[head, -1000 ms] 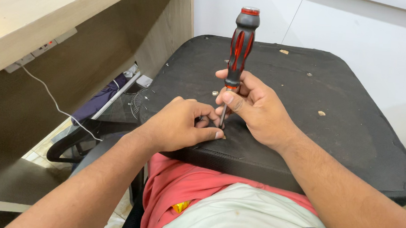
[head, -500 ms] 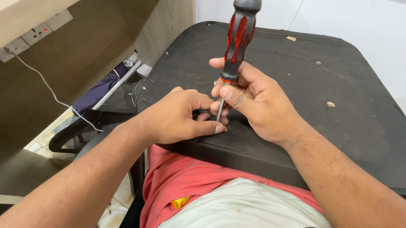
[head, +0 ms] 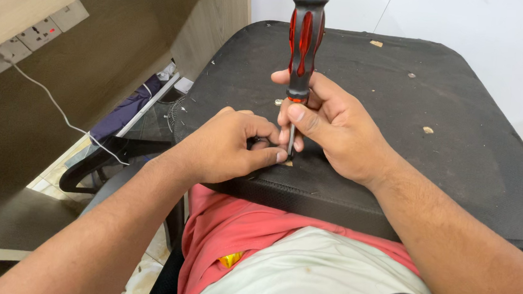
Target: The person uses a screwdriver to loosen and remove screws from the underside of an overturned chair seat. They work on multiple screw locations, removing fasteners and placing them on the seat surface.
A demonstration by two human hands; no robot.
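Observation:
A black fabric-covered chair seat base [head: 457,154] lies upside down across my lap. My right hand [head: 330,130] grips the lower end of a red and black screwdriver [head: 304,39], held upright with its metal shaft pointing down into the seat near its front edge. My left hand [head: 224,147] rests on the seat right beside the tip, thumb and fingers pinched around something small and dark there; what it is cannot be made out. A small metal washer [head: 277,103] lies just behind my hands.
A wooden desk [head: 32,2] stands at the left with wall sockets [head: 33,34] and a white cable hanging down. A black chair armrest [head: 88,172] and a small fan lie on the floor below. Bare screw holes [head: 428,130] dot the seat; a white wall is behind.
The screwdriver has shifted slightly up and left in view and its tip has come down against the seat by my left thumb. Both hands keep their grip.

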